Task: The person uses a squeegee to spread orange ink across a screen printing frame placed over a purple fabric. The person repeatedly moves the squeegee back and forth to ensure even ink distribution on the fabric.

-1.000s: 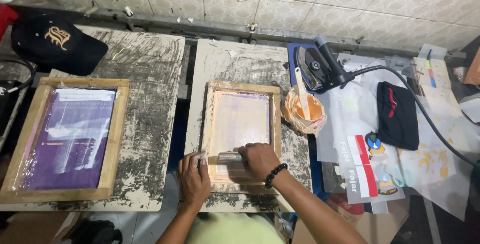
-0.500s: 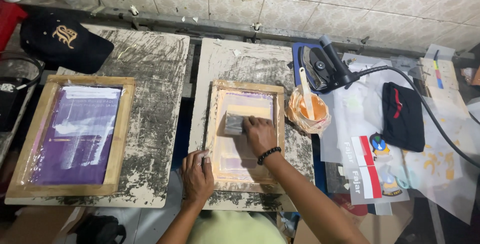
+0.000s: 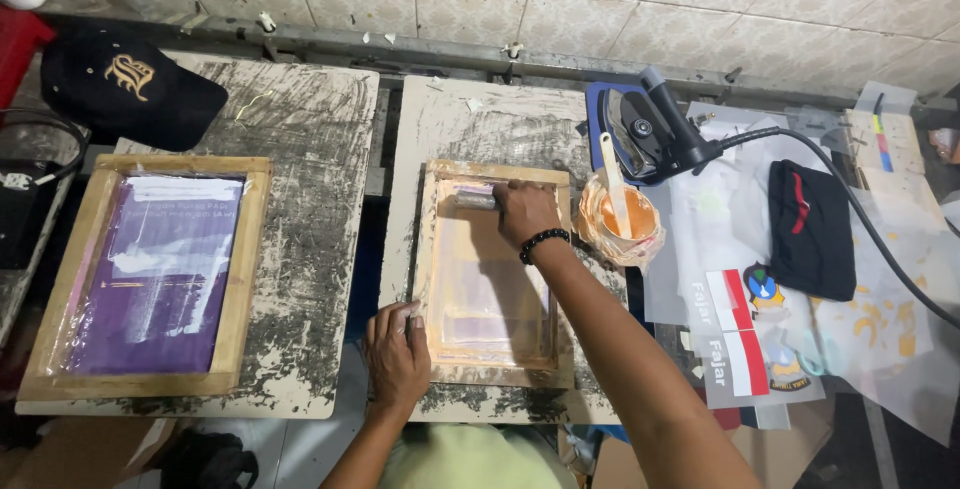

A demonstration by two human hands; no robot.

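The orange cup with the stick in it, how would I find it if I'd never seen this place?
Start at the wooden frame that both hands are working on, in the middle of the bench. Just past its far right corner, next to the right hand and in front of the black iron, sits the cup. It alone holds orange paint, wrapped in crinkly plastic, with a pale stick standing in it.

The right arm stretches from 5 o'clock up toward 12 o'clock, almost straight, a dark beaded band at the wrist. The right hand (image 3: 525, 214) is curled palm-down, knuckles up, fingers closed. The left hand (image 3: 396, 357) lies flat near 6 o'clock, fingers pointing toward 12 o'clock, forearm short and bent.
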